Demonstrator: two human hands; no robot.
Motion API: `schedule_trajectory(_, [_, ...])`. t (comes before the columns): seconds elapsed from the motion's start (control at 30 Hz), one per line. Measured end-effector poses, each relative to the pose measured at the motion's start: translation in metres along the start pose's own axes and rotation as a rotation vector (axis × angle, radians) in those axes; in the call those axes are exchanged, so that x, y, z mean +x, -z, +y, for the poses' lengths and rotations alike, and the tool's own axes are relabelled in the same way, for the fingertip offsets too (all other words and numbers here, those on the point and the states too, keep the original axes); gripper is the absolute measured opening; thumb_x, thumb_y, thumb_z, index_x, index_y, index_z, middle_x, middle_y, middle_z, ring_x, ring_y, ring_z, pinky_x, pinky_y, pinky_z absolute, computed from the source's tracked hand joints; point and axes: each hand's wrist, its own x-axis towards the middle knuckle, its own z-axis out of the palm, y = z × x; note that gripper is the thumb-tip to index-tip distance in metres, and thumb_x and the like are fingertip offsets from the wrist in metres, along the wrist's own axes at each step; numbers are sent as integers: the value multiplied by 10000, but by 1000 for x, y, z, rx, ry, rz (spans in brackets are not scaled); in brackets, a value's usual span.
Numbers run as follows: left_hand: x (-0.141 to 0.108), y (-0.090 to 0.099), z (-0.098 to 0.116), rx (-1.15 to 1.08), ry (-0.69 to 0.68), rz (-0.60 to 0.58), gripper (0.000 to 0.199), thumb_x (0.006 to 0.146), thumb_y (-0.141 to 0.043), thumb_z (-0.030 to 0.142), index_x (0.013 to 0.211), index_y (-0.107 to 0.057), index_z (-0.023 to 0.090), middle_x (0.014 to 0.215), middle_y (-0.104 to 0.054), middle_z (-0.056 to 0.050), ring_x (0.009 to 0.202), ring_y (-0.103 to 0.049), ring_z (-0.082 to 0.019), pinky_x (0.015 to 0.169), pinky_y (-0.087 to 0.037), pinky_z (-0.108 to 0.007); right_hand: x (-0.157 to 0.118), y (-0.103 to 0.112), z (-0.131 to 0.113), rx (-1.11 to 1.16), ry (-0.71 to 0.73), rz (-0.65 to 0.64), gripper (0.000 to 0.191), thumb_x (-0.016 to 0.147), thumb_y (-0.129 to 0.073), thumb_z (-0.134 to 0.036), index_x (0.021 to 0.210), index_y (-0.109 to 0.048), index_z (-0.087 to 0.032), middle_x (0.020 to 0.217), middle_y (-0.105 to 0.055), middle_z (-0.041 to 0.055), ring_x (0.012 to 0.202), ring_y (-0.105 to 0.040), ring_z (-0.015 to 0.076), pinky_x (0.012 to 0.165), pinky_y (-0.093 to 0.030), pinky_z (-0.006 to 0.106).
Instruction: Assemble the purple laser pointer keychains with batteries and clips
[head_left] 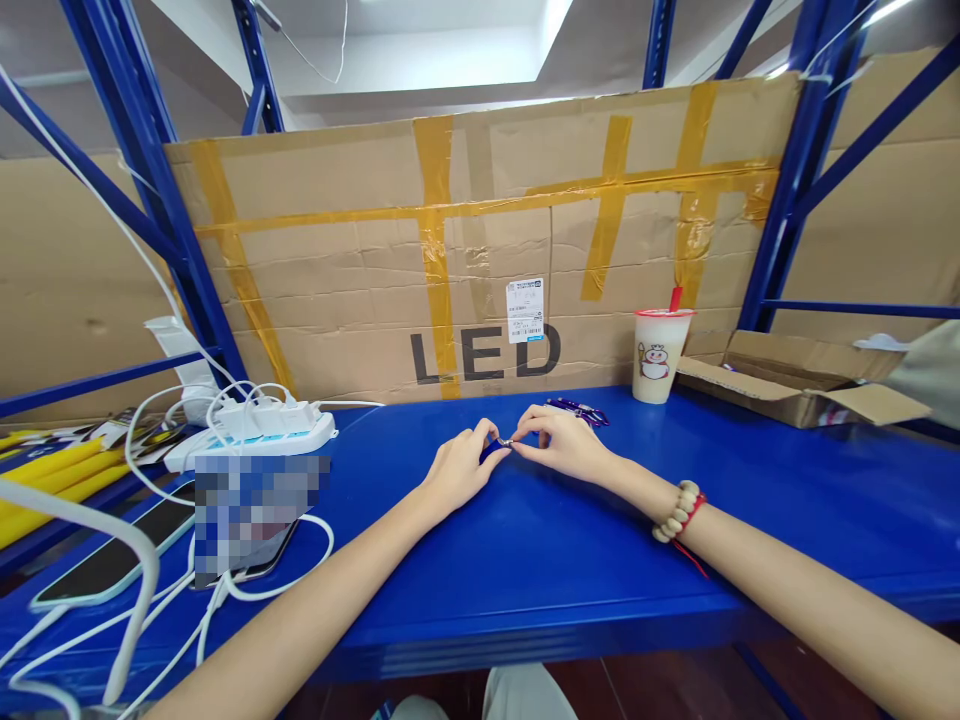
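Over the middle of the blue table (480, 590), my left hand (461, 465) pinches a small dark blue item with a shiny metal end (504, 443). My right hand (562, 443) comes from the right with thumb and forefinger closed at the metal end of that same item. The fingertips of both hands almost meet there, and the item is too small to name. Several dark blue and purple small items (581, 410) lie on the table just behind my right hand. A beaded bracelet (677, 512) is on my right wrist.
A cup with a red straw (660, 355) and an open cardboard box (787, 375) stand at the back right. On the left are a white power strip (262, 430), phones (120, 550) and loose white cables. A cardboard sheet (360, 290) walls the back.
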Motion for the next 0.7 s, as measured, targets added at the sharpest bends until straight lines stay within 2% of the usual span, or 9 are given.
schedule_trajectory(0.37, [0, -2, -1, 73, 6, 4, 240, 866, -393, 421, 982, -491, 235, 852, -575, -17, 851, -550, -176, 731, -443, -299, 1, 2, -3, 21, -16, 72, 146, 786, -562, -311, 804, -641, -189, 877, -599, 11, 509, -496, 54, 555, -398, 221])
schedule_trajectory(0.7, [-1, 3, 0, 96, -22, -21, 225, 879, -378, 378, 996, -522, 252, 838, -565, -16, 849, -540, -172, 718, -437, -279, 1, 1, 0, 63, 65, 9, 244, 828, -521, -395, 844, -662, -197, 887, -589, 32, 567, -514, 72, 572, -417, 218])
